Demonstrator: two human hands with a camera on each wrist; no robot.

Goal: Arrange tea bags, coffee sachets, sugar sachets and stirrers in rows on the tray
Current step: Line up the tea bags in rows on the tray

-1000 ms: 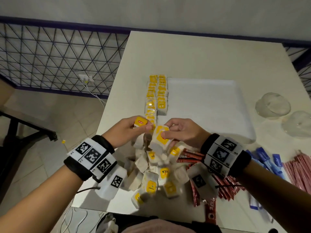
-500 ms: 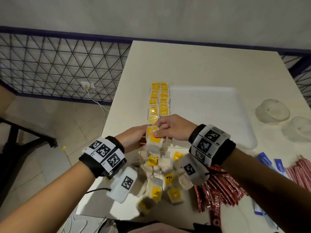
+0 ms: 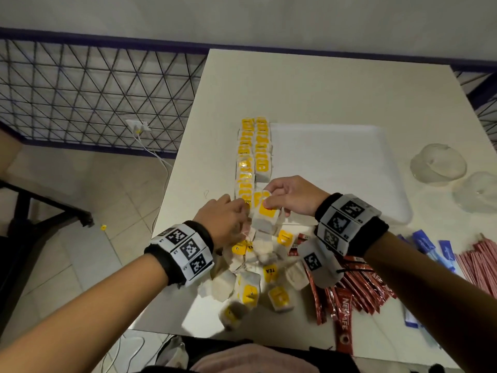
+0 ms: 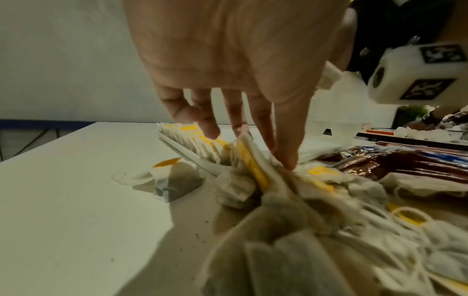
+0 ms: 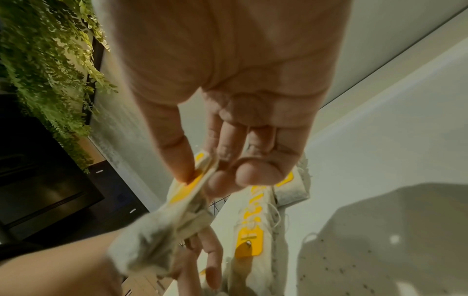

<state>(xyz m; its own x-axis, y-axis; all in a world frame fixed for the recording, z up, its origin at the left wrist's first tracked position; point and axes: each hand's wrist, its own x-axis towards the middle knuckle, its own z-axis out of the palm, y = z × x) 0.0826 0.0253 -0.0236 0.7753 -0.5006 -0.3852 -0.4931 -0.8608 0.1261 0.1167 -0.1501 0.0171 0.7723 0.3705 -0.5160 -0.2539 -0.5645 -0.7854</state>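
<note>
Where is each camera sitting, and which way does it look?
Head: on the person's head, looking down at the table; shows both forearms, left hand and right hand.
Left wrist: under the left hand, looking along its fingers across the table.
Right wrist: under the right hand, looking along its fingers at the tea bag they pinch.
Shared: every view shows the tea bag rows on the tray.

Two clear glass bowls [image 3: 438, 165], seemingly upturned, on white table [image 3: 322, 84], right side. Black wire mesh fence [image 3: 88, 95] at left; white cable [image 3: 150, 154] trailing over tiled floor [image 3: 88, 254]. Green foliage [image 5: 45, 60] in right-wrist view.
</note>
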